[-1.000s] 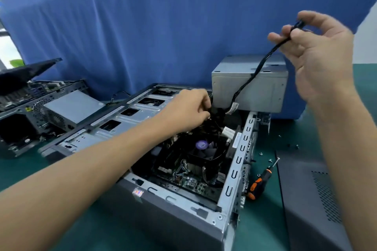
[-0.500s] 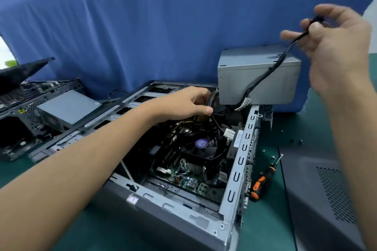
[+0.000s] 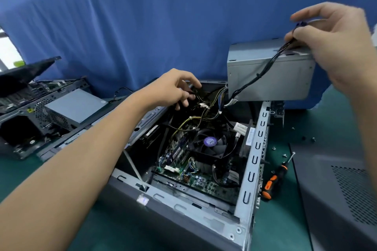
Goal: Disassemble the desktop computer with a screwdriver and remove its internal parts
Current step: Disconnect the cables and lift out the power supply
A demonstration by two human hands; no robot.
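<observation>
Open desktop case [image 3: 253,165] sits centre to lower centre of frame on the green mat [image 3: 281,230], with motherboard [image 3: 183,169] and CPU fan [image 3: 212,146] exposed. Grey power supply [image 3: 285,79] is above the case's far right corner, upper right of frame. Right hand [image 3: 334,47], upper right, pinches a black cable bundle [image 3: 263,71] between thumb and fingers; the bundle runs down across the supply's face into the case. Left hand [image 3: 173,87], centre, has its fingers curled down among the wires [image 3: 204,112] at the case's far end; can't tell if it grips any. Orange-black screwdriver [image 3: 273,181] lies on the mat just right of the case, loose screws [image 3: 308,138] nearby, dark side panel [image 3: 336,189] lower right. Second opened computer [image 3: 40,108] at left, blue curtain [image 3: 142,16] behind
</observation>
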